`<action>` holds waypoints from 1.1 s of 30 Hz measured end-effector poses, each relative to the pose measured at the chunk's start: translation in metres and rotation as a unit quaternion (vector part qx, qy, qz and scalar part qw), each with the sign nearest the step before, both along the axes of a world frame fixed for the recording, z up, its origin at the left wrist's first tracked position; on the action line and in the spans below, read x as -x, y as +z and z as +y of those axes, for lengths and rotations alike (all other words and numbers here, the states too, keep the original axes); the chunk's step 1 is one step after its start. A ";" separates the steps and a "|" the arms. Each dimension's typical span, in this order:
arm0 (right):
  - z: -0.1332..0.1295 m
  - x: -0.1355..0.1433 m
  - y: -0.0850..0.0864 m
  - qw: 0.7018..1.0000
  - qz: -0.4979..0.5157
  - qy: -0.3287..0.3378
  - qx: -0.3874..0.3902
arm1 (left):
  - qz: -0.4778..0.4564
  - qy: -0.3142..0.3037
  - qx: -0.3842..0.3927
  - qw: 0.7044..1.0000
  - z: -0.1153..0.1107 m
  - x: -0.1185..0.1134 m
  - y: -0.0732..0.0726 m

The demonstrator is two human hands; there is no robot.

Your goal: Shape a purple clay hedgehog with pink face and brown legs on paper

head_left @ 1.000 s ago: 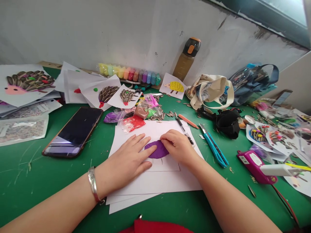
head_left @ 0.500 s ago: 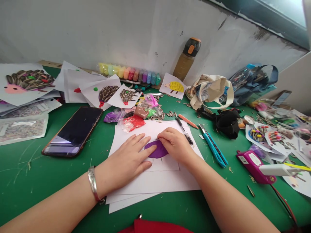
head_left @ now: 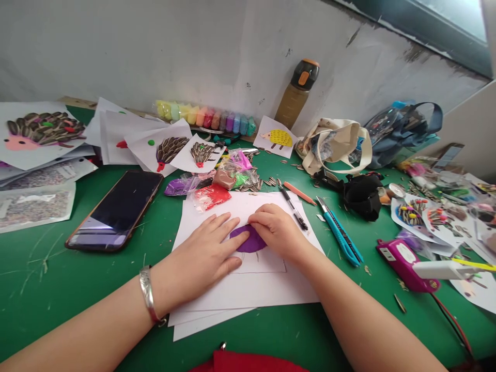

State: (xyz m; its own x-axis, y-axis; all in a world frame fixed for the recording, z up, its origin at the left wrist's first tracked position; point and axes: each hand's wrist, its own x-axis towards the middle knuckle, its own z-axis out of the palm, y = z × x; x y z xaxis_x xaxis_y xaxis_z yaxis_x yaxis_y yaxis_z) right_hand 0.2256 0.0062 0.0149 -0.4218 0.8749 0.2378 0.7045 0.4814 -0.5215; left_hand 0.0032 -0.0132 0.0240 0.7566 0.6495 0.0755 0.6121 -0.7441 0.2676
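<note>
A flattened oval of purple clay (head_left: 250, 239) lies on the top sheet of white paper (head_left: 271, 289), with pencil lines showing below it. My left hand (head_left: 211, 253) rests flat on the paper, fingers spread, the index fingertip on the clay's left part. At the clay's upper right edge, my right hand (head_left: 277, 230) is pinched with thumb and fingers together. A small dark sliver like a sunflower seed showed at those fingertips a moment ago; the fingers now mostly hide it. Loose sunflower seeds (head_left: 256, 182) lie behind the paper beside bagged red clay (head_left: 212, 196).
Right of the paper are a black pen (head_left: 293, 207), an orange stick (head_left: 299, 193) and a blue utility knife (head_left: 340, 231). A phone (head_left: 116, 209) lies left. Finished hedgehog pictures (head_left: 172, 150), a bottle (head_left: 296, 95) and a cloth bag (head_left: 335, 144) stand behind. A magenta glue gun (head_left: 406, 266) lies far right.
My right fingertips have shifted slightly left and down onto the clay's upper edge, and the dark sliver is less visible. My left hand has stayed in place.
</note>
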 end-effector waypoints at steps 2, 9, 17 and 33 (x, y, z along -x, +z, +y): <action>0.000 -0.001 0.000 1.000 0.011 -0.006 0.000 | 0.002 -0.002 -0.002 1.000 0.000 0.000 0.000; 0.001 -0.007 0.001 0.999 0.022 -0.028 0.004 | -0.017 0.005 0.004 1.000 -0.001 0.000 -0.002; -0.003 -0.010 0.004 1.000 0.004 -0.027 0.012 | -0.009 0.002 0.002 1.000 0.000 0.001 -0.001; -0.006 -0.024 0.008 0.997 -0.013 -0.061 0.044 | -0.003 0.002 0.009 1.000 0.000 0.001 -0.002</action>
